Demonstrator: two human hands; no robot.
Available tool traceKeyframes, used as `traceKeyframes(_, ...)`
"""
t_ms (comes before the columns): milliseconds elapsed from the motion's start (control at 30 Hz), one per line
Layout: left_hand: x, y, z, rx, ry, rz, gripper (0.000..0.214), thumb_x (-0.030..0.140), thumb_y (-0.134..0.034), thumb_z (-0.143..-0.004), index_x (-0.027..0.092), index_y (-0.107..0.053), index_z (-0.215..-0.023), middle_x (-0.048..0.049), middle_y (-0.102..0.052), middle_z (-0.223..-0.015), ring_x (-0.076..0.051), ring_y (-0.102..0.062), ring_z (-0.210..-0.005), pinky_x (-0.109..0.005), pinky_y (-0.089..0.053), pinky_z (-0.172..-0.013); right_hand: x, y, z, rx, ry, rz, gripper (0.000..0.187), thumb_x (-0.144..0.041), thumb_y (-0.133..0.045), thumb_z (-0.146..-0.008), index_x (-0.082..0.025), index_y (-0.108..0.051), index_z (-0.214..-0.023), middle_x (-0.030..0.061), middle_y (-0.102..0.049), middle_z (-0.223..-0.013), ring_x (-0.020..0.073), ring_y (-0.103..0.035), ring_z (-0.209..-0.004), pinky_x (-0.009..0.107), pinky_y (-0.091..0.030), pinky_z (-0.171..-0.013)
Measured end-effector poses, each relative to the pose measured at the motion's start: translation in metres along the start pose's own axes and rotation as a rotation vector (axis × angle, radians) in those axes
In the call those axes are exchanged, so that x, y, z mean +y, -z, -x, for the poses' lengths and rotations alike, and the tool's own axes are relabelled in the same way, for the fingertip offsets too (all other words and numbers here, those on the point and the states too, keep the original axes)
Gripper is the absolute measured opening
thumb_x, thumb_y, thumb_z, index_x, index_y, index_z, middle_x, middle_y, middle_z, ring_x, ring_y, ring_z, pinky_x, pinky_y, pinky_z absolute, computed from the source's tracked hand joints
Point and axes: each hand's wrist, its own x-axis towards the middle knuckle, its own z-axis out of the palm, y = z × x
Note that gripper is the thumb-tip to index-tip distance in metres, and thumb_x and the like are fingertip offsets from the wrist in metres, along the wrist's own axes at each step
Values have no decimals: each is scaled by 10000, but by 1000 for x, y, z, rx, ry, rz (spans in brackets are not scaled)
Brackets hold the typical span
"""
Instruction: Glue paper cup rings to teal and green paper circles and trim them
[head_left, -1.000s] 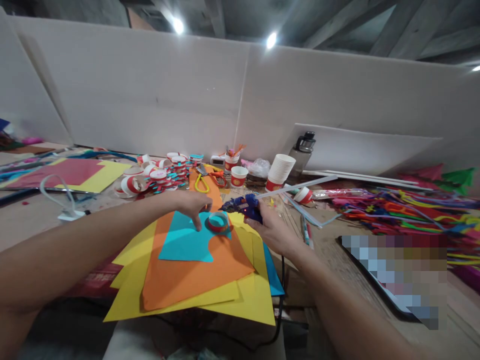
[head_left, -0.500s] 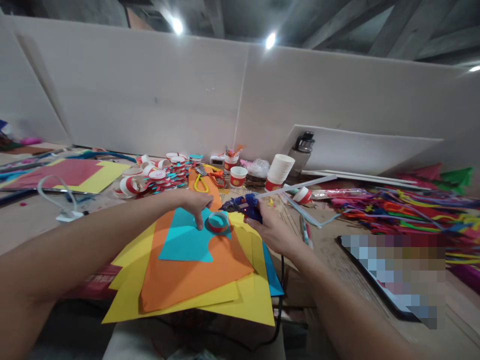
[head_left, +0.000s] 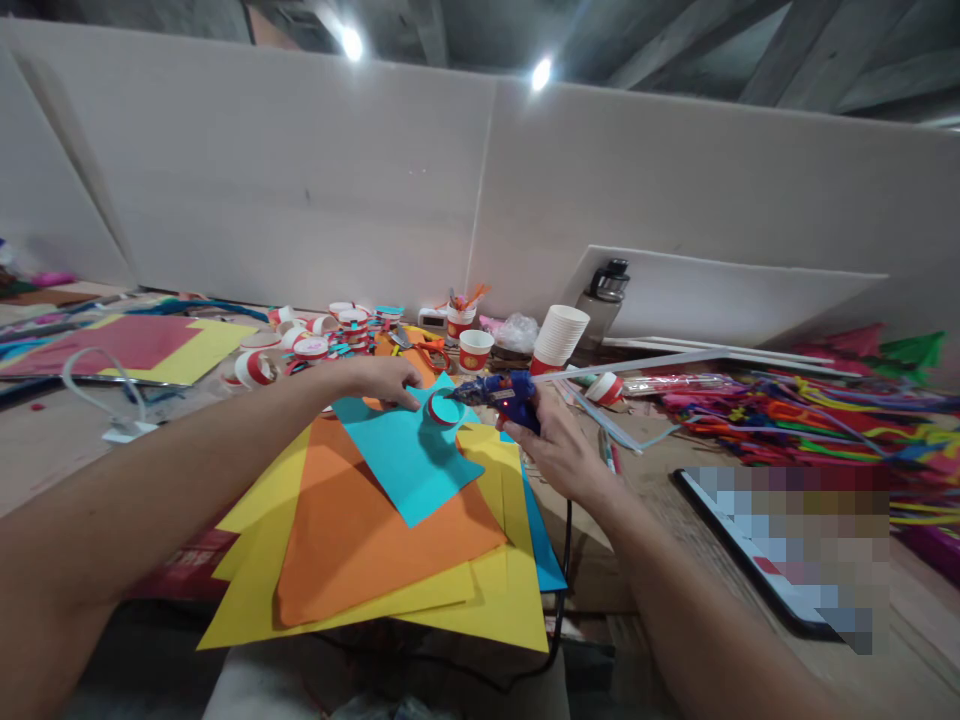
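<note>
My left hand (head_left: 390,382) pinches the far edge of a turquoise sheet of paper (head_left: 416,475), which is tilted up off the sheets below. A short red-and-white paper cup ring (head_left: 445,423) stands on this sheet close to my fingers. In my right hand (head_left: 561,450) is a blue hot glue gun (head_left: 499,392) with a small red light and a clear glue stick out of its back. Its nozzle is at the ring's rim; whether it touches cannot be made out. Under the turquoise paper lie an orange sheet (head_left: 341,560) and several yellow sheets (head_left: 517,610).
Behind are cut cup rings (head_left: 311,348), scissors (head_left: 427,348), paper cups (head_left: 476,352), a cup stack (head_left: 561,335) and a bottle (head_left: 606,295). Coloured pipe cleaners (head_left: 795,425) and a blurred-out tablet-like object (head_left: 750,560) lie right. The gun's black cord (head_left: 568,550) hangs over the front edge.
The turquoise sheet has turned and risen at its far side, with the ring tilting along. The glue gun has shifted slightly right and up, its nozzle now at the ring.
</note>
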Motion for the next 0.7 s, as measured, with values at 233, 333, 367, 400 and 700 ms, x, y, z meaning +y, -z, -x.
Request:
traceKeyframes(233, -1, -26, 26, -87, 182, 168, 299, 434, -672, -650, 191, -498, -656, -7, -617, -593, -172, -612, -583, -250, -440, -528, -7, -5, 1, -34, -77, 32, 263, -255, -526, -817, -174, -515, -1068, 70, -617, -944, 223, -540, -860, 345, -430, -768)
traceKeyframes(333, 5, -29, 36, -97, 196, 22, 345, 508, -669, -642, 194, -525, -640, -20, -651, -599, -179, -608, -575, -255, -415, -525, -9, -9, 2, -86, -127, -10, 241, -271, -510, -839, -181, -495, -1062, 67, -624, -943, 219, -560, -844, 334, -441, -749)
traceKeyframes(367, 7, -27, 39, -74, 184, -65, 370, 541, -668, -631, 194, -538, -626, -24, -653, -598, -181, -599, -572, -258, -400, -522, -9, -11, 3, -100, -134, -27, 238, -279, -502, -849, -182, -488, -1066, 67, -626, -950, 219, -565, -849, 333, -443, -751)
traceKeyframes(400, 7, -26, 41, -42, 176, -148, 394, 570, -669, -616, 194, -554, -612, -31, -654, -602, -185, -592, -575, -262, -387, -523, -9, -12, 3, -110, -141, -37, 233, -285, -496, -856, -185, -484, -1066, 66, -627, -955, 218, -568, -854, 333, -444, -755)
traceKeyframes(700, -11, -28, 40, 456, 4, -11, 444, 543, -498, -818, 158, -640, -988, -87, -683, -996, -206, -618, -877, -275, -446, -729, -4, -26, 1, -129, -121, -81, 254, -260, -500, -866, -210, -467, -1113, 63, -613, -1034, 215, -568, -929, 340, -451, -810)
